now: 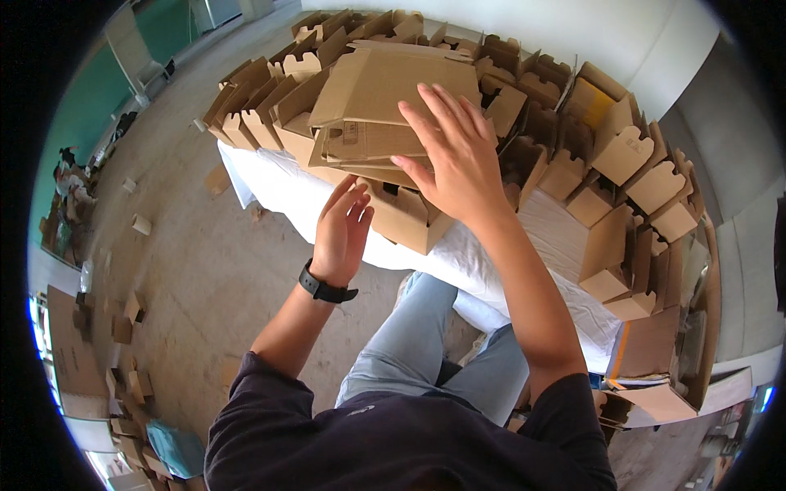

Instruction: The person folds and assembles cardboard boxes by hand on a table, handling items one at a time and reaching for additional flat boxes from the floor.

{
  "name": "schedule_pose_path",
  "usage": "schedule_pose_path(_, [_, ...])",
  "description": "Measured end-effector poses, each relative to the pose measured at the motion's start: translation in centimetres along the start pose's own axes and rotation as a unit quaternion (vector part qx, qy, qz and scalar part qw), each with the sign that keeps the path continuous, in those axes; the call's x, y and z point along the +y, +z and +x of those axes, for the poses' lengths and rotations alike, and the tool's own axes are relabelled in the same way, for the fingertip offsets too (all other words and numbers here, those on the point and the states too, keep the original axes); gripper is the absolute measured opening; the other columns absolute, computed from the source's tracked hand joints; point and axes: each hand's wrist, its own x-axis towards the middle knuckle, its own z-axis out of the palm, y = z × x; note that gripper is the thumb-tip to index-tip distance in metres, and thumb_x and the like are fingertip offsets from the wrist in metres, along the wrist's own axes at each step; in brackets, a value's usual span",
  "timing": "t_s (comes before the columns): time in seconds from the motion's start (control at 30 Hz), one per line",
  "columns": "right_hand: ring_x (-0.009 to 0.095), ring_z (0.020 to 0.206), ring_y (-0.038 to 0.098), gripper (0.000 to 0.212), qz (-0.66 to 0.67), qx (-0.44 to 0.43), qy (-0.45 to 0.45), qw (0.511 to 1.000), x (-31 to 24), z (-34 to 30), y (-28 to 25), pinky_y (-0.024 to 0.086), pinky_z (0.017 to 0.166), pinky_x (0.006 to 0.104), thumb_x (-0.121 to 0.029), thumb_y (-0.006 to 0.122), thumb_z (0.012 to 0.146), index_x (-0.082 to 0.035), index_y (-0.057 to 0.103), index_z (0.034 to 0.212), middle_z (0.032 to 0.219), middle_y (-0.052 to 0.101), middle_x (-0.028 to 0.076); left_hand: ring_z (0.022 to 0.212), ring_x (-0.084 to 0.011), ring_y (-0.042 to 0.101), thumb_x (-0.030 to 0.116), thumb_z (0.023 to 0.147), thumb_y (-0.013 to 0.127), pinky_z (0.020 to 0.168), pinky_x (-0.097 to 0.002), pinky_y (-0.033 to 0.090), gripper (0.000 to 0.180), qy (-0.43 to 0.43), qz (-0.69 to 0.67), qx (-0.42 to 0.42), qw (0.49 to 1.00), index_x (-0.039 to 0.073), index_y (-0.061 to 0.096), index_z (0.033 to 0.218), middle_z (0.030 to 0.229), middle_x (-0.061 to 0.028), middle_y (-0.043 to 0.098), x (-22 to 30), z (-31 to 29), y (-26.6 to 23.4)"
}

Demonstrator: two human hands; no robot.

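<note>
A stack of flat or partly folded brown cardboard boxes (393, 82) lies in front of me, on top of other boxes. Over its right side is my right hand (463, 159), fingers spread, palm toward the cardboard; whether it touches cannot be told. My left hand (342, 233), with a black watch (323, 286) on the wrist, is raised by the stack's near left edge. Its fingers are slightly bent and hold nothing visible. Just right of it an open cardboard box (409, 222) sits at the table's near edge, under the stack.
Many open-topped boxes (626, 154) crowd the table around the stack, over a white cloth (278, 184). A large carton (647, 348) stands at the right. On the floor at left lie a white roll (142, 223), small boxes (141, 386) and a teal bag (174, 448).
</note>
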Motion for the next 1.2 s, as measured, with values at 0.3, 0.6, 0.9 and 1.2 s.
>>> schedule_pose_path(0.3, [0.031,0.124,0.04,0.081,-0.019,-0.118,0.018,0.993,-0.9,0.7,1.1,0.029,0.105,0.044,-0.054,0.075,0.06,-0.002,0.05,0.117,0.134,0.041,0.019,0.084,-0.0086,0.049,0.01,0.09,0.05,0.08,-0.0223,0.038,0.015,-0.011,-0.083,-0.077,0.993,0.005,0.054,0.103,0.094,0.0018,0.055,0.2,2.1,0.4])
schedule_pose_path(0.6, [0.029,0.108,0.053,0.05,-0.077,-0.027,0.0,0.997,0.1,0.0,3.1,0.04,0.092,0.0427,-0.021,0.069,0.071,-0.002,0.049,0.113,0.11,0.055,0.016,0.113,-0.0193,0.045,0.013,0.094,0.038,0.103,-0.0326,0.03,0.028,0.093,-0.017,-0.125,0.988,-0.004,0.048,0.113,0.118,-0.0116,0.05,0.0,1.6,1.7])
schedule_pose_path(0.9, [0.024,0.091,0.062,0.028,-0.09,0.101,-0.023,0.991,1.4,0.5,2.6,0.049,0.078,0.0358,-0.006,0.059,0.074,-0.005,0.054,0.102,0.095,0.062,0.01,0.131,-0.0284,0.03,0.018,0.096,0.029,0.113,-0.038,0.019,0.043,0.042,-0.065,-0.205,0.976,-0.01,0.035,0.127,0.135,-0.0198,0.038,-0.1,2.4,1.3])
schedule_pose_path(1.2, [0.024,0.094,0.063,0.036,-0.132,0.184,-0.043,0.973,2.0,-1.7,-4.4,0.051,0.081,0.0387,-0.005,0.065,0.071,-0.012,0.059,0.106,0.1,0.064,0.01,0.125,-0.0305,0.04,0.046,0.097,0.027,0.11,-0.0396,0.027,0.062,-0.03,-0.168,-0.332,0.928,-0.006,0.037,0.129,0.133,-0.0211,0.042,0.9,2.1,1.7])
